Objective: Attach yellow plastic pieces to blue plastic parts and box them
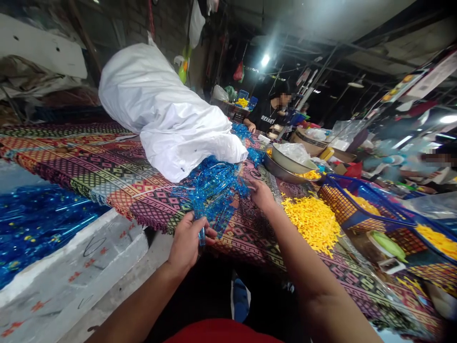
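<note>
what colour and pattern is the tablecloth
The tablecloth is red, purple and gold with geometric diamonds, clearest in the head view.

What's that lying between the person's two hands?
The head camera view shows a loose tangle of shiny blue plastic film between the left hand and the right hand, lying on a patterned woven cloth.
</note>
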Demonstrator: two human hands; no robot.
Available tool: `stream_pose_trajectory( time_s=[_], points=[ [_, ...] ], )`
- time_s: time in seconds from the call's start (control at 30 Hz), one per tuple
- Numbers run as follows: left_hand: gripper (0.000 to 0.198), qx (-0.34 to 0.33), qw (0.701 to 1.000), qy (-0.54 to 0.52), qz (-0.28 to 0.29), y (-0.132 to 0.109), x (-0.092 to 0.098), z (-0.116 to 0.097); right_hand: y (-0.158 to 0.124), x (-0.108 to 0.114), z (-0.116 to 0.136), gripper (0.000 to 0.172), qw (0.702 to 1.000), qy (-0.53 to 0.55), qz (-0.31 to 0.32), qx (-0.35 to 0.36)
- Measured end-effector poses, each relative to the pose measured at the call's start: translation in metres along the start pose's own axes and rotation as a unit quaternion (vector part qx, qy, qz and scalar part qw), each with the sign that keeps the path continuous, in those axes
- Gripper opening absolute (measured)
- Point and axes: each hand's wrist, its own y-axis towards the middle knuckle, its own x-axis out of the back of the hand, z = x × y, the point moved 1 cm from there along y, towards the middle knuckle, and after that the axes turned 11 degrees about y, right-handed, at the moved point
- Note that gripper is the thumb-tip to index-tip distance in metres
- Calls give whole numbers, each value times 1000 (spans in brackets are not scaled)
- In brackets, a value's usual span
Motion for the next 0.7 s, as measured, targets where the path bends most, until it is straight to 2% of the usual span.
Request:
stream_pose_trajectory(
  time_s=[0.1, 0.2, 0.33, 0.5, 0.6, 0.7],
  points=[
    [22, 7, 1000, 10, 4, 0, -1, 0, 15, 3, -22, 59, 998, 29, 43, -24],
    [22, 12, 1000, 10, 11, 1, -1, 0, 14, 0, -29, 55, 995, 70, 59, -43],
    [22, 11, 1000, 14, 8, 2, -2, 0, 4, 3, -27, 39, 986, 141, 33, -79],
    [22, 3, 1000, 17, 12, 1, -1, 1, -10, 17, -10, 49, 963, 250, 6, -98],
    [22, -1, 1000, 17, 17, 0, -1, 2, -22, 23, 11, 51, 926, 361, -4, -108],
    [22, -15, 1000, 14, 12, -1, 0, 0, -35, 30, 38, 38, 873, 474, 3, -116]
  ],
)
